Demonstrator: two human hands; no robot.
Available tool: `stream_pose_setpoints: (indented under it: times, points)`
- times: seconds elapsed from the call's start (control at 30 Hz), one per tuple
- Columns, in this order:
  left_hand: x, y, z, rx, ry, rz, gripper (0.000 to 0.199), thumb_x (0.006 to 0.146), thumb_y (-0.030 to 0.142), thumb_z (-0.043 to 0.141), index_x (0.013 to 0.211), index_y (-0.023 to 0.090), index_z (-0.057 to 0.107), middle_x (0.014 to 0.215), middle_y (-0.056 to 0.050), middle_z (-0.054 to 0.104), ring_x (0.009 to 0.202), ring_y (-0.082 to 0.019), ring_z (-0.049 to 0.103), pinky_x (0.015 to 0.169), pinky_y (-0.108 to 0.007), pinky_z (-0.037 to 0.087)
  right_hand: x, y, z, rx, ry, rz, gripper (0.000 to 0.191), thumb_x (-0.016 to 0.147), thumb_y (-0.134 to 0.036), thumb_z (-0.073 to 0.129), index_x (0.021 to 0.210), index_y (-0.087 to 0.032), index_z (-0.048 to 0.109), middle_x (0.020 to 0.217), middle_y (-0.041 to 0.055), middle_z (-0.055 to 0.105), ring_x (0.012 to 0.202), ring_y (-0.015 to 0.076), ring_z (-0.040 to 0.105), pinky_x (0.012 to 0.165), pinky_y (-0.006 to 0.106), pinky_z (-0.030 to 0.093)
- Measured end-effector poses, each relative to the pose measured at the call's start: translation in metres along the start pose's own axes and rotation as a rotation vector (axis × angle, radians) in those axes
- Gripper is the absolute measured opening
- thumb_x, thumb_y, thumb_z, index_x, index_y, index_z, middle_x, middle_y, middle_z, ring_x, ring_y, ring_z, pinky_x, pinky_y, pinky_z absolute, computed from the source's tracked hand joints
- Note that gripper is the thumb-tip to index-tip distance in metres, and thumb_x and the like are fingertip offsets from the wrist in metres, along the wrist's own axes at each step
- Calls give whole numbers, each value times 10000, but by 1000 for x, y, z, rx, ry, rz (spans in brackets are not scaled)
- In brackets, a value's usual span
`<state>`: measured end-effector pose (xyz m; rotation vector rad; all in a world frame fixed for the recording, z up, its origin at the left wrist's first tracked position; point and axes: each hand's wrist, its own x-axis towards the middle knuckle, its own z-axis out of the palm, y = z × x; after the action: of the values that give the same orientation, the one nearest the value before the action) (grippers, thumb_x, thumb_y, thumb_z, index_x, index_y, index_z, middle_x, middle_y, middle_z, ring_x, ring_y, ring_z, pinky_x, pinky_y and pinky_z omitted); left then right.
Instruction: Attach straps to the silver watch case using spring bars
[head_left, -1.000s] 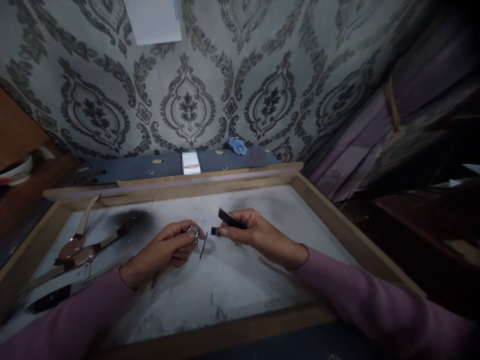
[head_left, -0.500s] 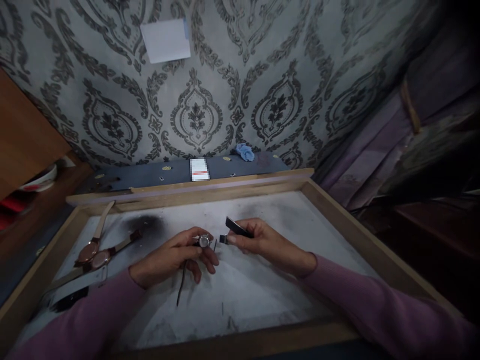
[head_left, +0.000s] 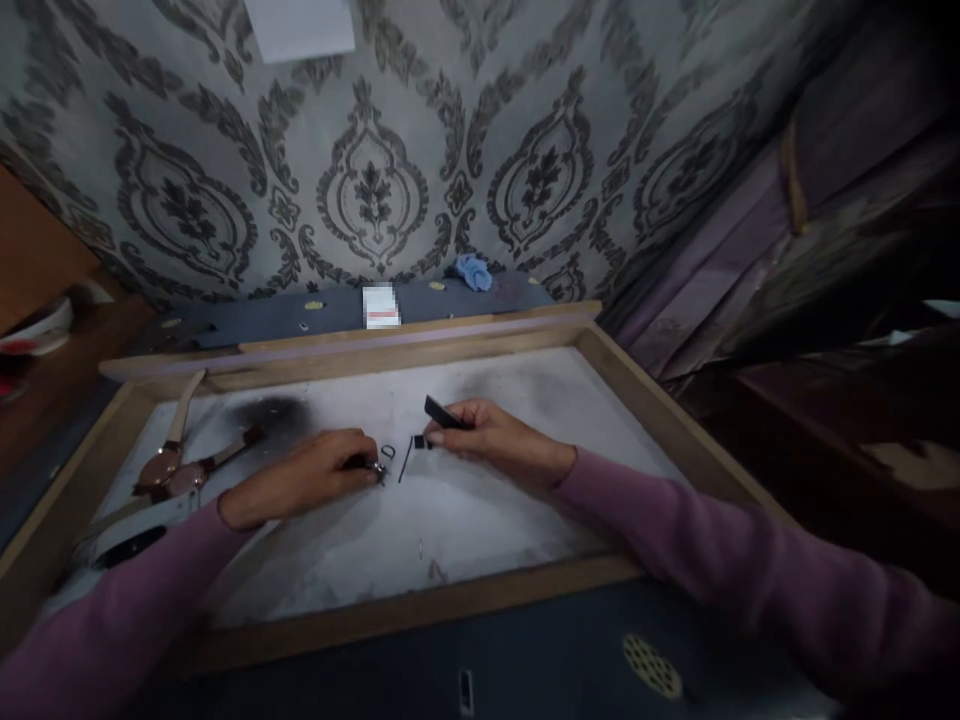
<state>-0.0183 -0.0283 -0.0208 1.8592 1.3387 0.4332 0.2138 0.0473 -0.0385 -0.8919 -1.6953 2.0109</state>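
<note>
My left hand point(head_left: 315, 475) is closed over a small silver-cased watch point(head_left: 379, 469), which shows only in part past the fingertips. Just beyond it lies a small dark loop point(head_left: 388, 452). In my right hand point(head_left: 495, 437) is a flat black strip point(head_left: 444, 411), pinched between thumb and fingers and pointing up to the left. A small black piece point(head_left: 419, 441) shows below it at the thumb tip; whether the two are joined I cannot tell. Between my hands is a thin dark strip point(head_left: 405, 460), slanting over the white tray floor.
The wooden-rimmed tray point(head_left: 667, 430) surrounds both hands. At its left lie several watches, including a rose-coloured watch point(head_left: 159, 468) and a black-faced one point(head_left: 131, 548). Behind the rim are a blurred white packet point(head_left: 382, 305) and a crumpled blue cloth point(head_left: 474, 272).
My left hand has turned palm down and lowered, covering more of the watch. The thin dark strip now stands apart from it. My right hand keeps its pinch; the view has tipped downward.
</note>
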Motion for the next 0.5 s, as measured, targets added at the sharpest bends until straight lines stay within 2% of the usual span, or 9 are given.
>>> stream_pose_setpoints:
  times: [0.1,0.23,0.4,0.47,0.5]
  points:
    - [-4,-1,1,143,31,13,67,812,233,590,812,191,642,752,-11,606,710,-173,531,648,-258,365,0,1,1,38,27,10,171,752,-279,696,758,-118,640,511,-70,441,450,46,279,439,224,136]
    - [-8,2,0,288,52,28,85,836,238,589,899,193,623,835,-36,617,779,-203,541,686,-282,366,-2,-3,4,103,-13,33,128,778,-211,653,695,-128,602,513,-59,477,448,42,303,429,211,157]
    - [-15,15,9,597,121,204,147,927,215,456,929,174,597,914,-83,574,864,-244,490,739,-338,358,-2,-4,5,189,-22,56,92,787,-164,605,709,-116,597,495,-53,486,434,37,310,401,185,152]
    - [-17,21,17,604,21,302,209,954,192,398,902,172,599,898,-78,574,826,-224,484,729,-332,357,-2,-3,4,225,-19,73,81,786,-156,594,720,-108,596,496,-52,491,422,31,301,389,176,144]
    - [-18,23,21,562,-68,354,251,966,169,358,890,171,597,876,-70,572,798,-205,489,703,-311,360,-1,-2,4,240,-19,81,77,786,-153,589,725,-105,597,495,-51,492,417,29,298,383,172,138]
